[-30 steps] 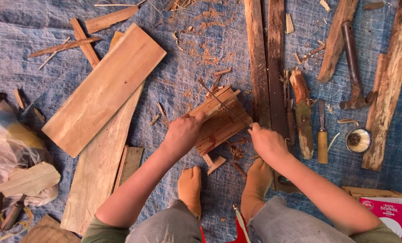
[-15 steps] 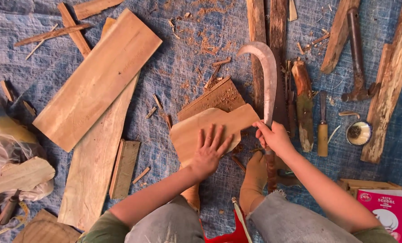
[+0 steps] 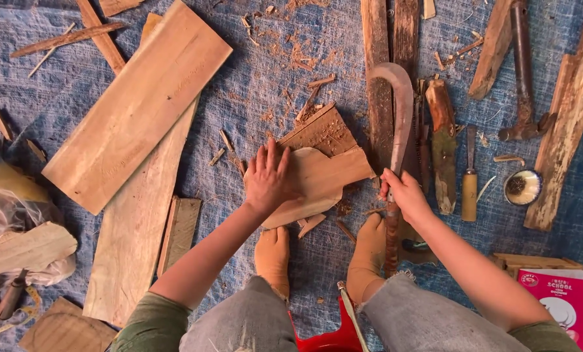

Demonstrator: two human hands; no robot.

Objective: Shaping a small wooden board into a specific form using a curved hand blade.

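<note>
Left hand (image 3: 269,177): fingers spread, pressed flat on the shaped wood piece (image 3: 317,182) at frame centre.
Right hand (image 3: 403,193): fist closed round the curved blade (image 3: 399,111).
Hidden: blade's handle mostly covered by fist.

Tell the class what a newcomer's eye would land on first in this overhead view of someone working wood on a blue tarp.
First comes the curved blade, raised in the right hand just right of centre. Next, the left hand pressed flat on a pale, rounded wooden piece at the centre, over a darker board. Then the big pale plank lying slantwise at upper left on the blue tarp, among scattered chips.
</note>
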